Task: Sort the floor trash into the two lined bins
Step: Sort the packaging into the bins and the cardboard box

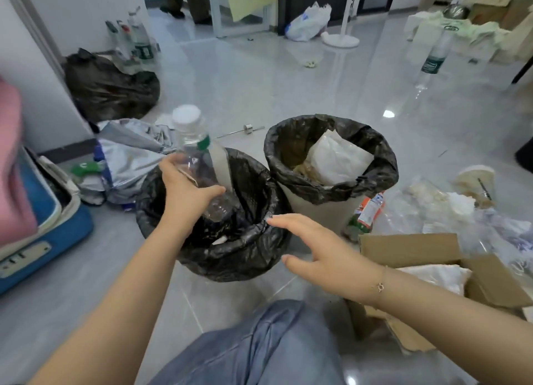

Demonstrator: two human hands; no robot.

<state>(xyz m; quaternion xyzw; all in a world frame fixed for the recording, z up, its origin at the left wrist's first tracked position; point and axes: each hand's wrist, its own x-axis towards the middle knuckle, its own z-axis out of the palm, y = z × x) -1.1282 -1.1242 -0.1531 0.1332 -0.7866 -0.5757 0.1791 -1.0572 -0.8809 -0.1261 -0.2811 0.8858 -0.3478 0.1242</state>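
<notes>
My left hand [187, 191] grips a clear plastic bottle [199, 154] with a white cap, held cap-up over the near bin [253, 257], which has a black liner. The bottle's base dips into this bin's mouth. My right hand [317, 249] hovers flat and empty beside the near bin's right rim. The far bin [383, 177], also black-lined, holds white and brown paper. A green bottle with an orange label [366, 214] lies on the floor by the far bin. A paper cup [476, 182] and clear plastic wrappers [427, 200] lie to the right.
An open cardboard box [418, 249] stands at my right. A blue case [57, 229] and a crumpled silver cover [129, 156] lie left. A full black bag [112, 87] with bottles sits by the wall. My knee [274, 350] is in front. A person's legs [187, 1] stand far back.
</notes>
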